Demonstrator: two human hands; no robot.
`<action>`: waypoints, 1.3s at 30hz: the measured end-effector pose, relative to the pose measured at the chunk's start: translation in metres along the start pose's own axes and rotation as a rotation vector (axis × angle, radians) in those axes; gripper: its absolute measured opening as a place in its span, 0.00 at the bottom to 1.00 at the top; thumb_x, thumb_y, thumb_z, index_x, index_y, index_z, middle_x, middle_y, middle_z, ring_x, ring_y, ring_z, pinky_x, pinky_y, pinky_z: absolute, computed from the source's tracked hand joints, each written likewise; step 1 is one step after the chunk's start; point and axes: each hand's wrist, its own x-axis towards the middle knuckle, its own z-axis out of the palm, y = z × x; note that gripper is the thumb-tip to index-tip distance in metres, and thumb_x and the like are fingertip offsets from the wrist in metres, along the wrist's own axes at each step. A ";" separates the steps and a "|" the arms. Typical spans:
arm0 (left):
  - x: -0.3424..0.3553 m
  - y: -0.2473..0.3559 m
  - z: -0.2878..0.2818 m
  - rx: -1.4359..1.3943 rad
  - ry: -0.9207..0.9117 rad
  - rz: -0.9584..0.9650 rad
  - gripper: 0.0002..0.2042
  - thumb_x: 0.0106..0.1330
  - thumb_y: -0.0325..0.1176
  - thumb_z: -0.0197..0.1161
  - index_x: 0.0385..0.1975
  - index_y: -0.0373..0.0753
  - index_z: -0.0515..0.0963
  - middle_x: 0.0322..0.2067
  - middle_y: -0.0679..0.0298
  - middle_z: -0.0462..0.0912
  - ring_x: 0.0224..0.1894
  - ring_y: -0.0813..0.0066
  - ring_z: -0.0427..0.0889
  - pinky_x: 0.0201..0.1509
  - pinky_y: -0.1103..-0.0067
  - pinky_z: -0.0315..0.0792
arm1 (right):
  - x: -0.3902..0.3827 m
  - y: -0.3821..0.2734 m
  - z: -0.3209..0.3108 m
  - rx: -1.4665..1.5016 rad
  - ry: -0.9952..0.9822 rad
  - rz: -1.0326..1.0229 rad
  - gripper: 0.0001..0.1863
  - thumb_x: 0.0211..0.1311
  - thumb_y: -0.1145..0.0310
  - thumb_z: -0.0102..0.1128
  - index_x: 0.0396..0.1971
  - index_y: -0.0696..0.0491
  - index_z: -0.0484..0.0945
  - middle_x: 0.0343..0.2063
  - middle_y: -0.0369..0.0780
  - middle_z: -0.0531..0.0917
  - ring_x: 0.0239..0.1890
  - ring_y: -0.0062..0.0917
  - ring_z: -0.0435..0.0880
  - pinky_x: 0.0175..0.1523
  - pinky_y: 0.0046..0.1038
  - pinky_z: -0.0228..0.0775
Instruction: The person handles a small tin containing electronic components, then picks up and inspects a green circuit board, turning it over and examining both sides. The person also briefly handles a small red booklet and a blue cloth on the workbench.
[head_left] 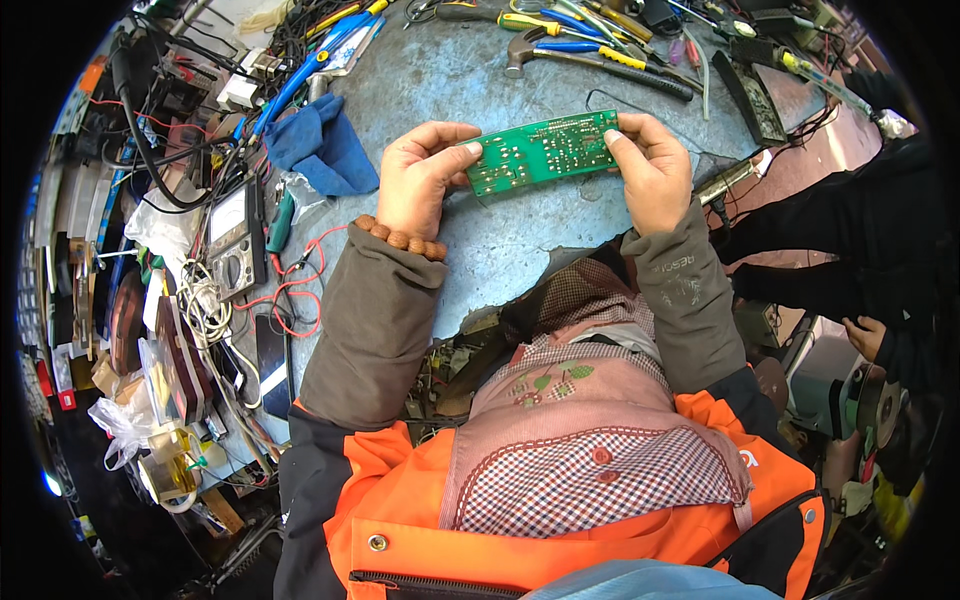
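Observation:
A long green circuit board point(545, 153) is held up above the blue-grey worktop point(420, 75), its face with solder points turned toward me. My left hand point(425, 172) grips the board's left end, thumb on the face and fingers behind it. At the opposite end my right hand point(652, 165) pinches the edge in the same way. The board tilts slightly, its right end higher. Both hands are closed on it, and the fingers behind the board are partly hidden. A bead bracelet point(400, 240) circles my left wrist.
Left of my arm lie a blue cloth point(320, 150), an analog multimeter point(234, 240), a green-handled screwdriver point(282, 222) and red test leads point(300, 290). A hammer point(590, 58) and several pliers lie at the back. A person in black point(830, 220) stands at the right, near a bench grinder point(840, 385).

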 end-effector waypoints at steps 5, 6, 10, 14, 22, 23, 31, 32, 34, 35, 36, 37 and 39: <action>0.004 -0.002 -0.003 -0.060 0.005 -0.109 0.13 0.76 0.31 0.66 0.53 0.31 0.83 0.42 0.61 0.90 0.41 0.75 0.89 0.46 0.76 0.84 | 0.004 0.006 0.001 -0.100 0.039 -0.031 0.11 0.74 0.76 0.62 0.51 0.65 0.82 0.38 0.37 0.89 0.35 0.12 0.84 0.41 0.20 0.76; 0.004 -0.002 -0.002 -0.058 0.002 -0.110 0.13 0.76 0.32 0.66 0.53 0.31 0.83 0.42 0.62 0.90 0.41 0.75 0.89 0.46 0.76 0.84 | 0.004 0.005 0.002 -0.115 0.046 -0.034 0.12 0.74 0.75 0.62 0.51 0.65 0.82 0.38 0.37 0.90 0.35 0.12 0.84 0.40 0.20 0.76; 0.001 0.000 0.000 -0.055 -0.002 -0.114 0.13 0.76 0.32 0.66 0.54 0.32 0.83 0.43 0.62 0.90 0.41 0.76 0.89 0.46 0.76 0.83 | 0.004 0.010 0.001 -0.174 0.061 -0.027 0.14 0.73 0.74 0.64 0.53 0.66 0.82 0.37 0.38 0.90 0.34 0.12 0.84 0.39 0.20 0.75; 0.001 0.001 0.000 -0.056 -0.001 -0.112 0.13 0.76 0.31 0.66 0.54 0.31 0.82 0.43 0.62 0.90 0.41 0.76 0.89 0.46 0.76 0.83 | 0.005 0.013 0.001 -0.171 0.063 -0.040 0.15 0.73 0.74 0.64 0.54 0.67 0.82 0.36 0.39 0.90 0.33 0.13 0.83 0.39 0.20 0.75; 0.000 0.005 0.003 -0.069 0.022 -0.103 0.13 0.74 0.29 0.65 0.53 0.28 0.81 0.42 0.58 0.90 0.40 0.73 0.90 0.45 0.76 0.84 | 0.005 0.013 0.000 -0.140 0.061 -0.052 0.14 0.73 0.75 0.64 0.54 0.66 0.82 0.39 0.40 0.90 0.35 0.13 0.85 0.41 0.20 0.77; 0.001 0.005 0.003 -0.072 0.026 -0.099 0.13 0.73 0.29 0.65 0.52 0.28 0.81 0.42 0.56 0.90 0.39 0.72 0.90 0.44 0.75 0.85 | 0.004 0.012 0.000 -0.135 0.061 -0.047 0.14 0.73 0.75 0.64 0.54 0.66 0.82 0.39 0.40 0.90 0.35 0.13 0.85 0.41 0.20 0.77; 0.001 0.004 0.001 -0.090 0.031 -0.107 0.13 0.71 0.27 0.65 0.51 0.28 0.82 0.40 0.57 0.90 0.38 0.72 0.90 0.43 0.76 0.84 | 0.004 0.012 0.000 -0.117 0.055 -0.047 0.14 0.73 0.76 0.65 0.53 0.66 0.82 0.40 0.40 0.90 0.35 0.13 0.85 0.40 0.19 0.77; 0.001 0.003 0.001 -0.091 0.035 -0.105 0.12 0.71 0.27 0.65 0.51 0.29 0.83 0.40 0.57 0.90 0.38 0.72 0.90 0.43 0.76 0.84 | 0.004 0.012 0.000 -0.121 0.053 -0.052 0.14 0.73 0.75 0.65 0.53 0.67 0.82 0.40 0.40 0.90 0.35 0.13 0.85 0.40 0.19 0.77; 0.002 0.002 0.000 -0.096 0.035 -0.104 0.13 0.70 0.27 0.65 0.51 0.29 0.83 0.40 0.57 0.90 0.38 0.73 0.90 0.43 0.77 0.84 | 0.004 0.013 0.000 -0.131 0.052 -0.061 0.14 0.73 0.75 0.65 0.53 0.67 0.82 0.40 0.39 0.90 0.35 0.13 0.84 0.40 0.19 0.77; 0.002 0.001 0.000 -0.098 0.036 -0.103 0.13 0.70 0.27 0.65 0.51 0.29 0.83 0.40 0.58 0.90 0.38 0.73 0.89 0.43 0.77 0.84 | 0.004 0.013 0.000 -0.137 0.054 -0.062 0.14 0.73 0.76 0.65 0.53 0.67 0.82 0.40 0.39 0.90 0.35 0.12 0.84 0.40 0.19 0.77; 0.003 0.001 0.001 -0.096 0.037 -0.102 0.13 0.70 0.27 0.65 0.51 0.29 0.83 0.40 0.58 0.90 0.38 0.73 0.89 0.42 0.77 0.84 | 0.004 0.013 0.000 -0.143 0.058 -0.063 0.14 0.73 0.76 0.65 0.53 0.67 0.82 0.40 0.39 0.90 0.35 0.12 0.84 0.40 0.19 0.77; 0.003 0.001 0.001 -0.094 0.037 -0.101 0.13 0.70 0.27 0.65 0.51 0.29 0.83 0.40 0.58 0.90 0.38 0.73 0.89 0.42 0.77 0.84 | 0.004 0.013 0.000 -0.149 0.062 -0.064 0.14 0.73 0.76 0.65 0.53 0.67 0.82 0.40 0.39 0.90 0.35 0.12 0.84 0.40 0.19 0.77; 0.003 0.001 0.001 -0.091 0.039 -0.099 0.13 0.70 0.27 0.65 0.51 0.29 0.83 0.40 0.58 0.90 0.38 0.73 0.89 0.42 0.77 0.84 | 0.003 0.007 0.000 -0.154 0.035 -0.022 0.13 0.74 0.77 0.62 0.55 0.66 0.81 0.43 0.40 0.89 0.41 0.15 0.85 0.47 0.20 0.78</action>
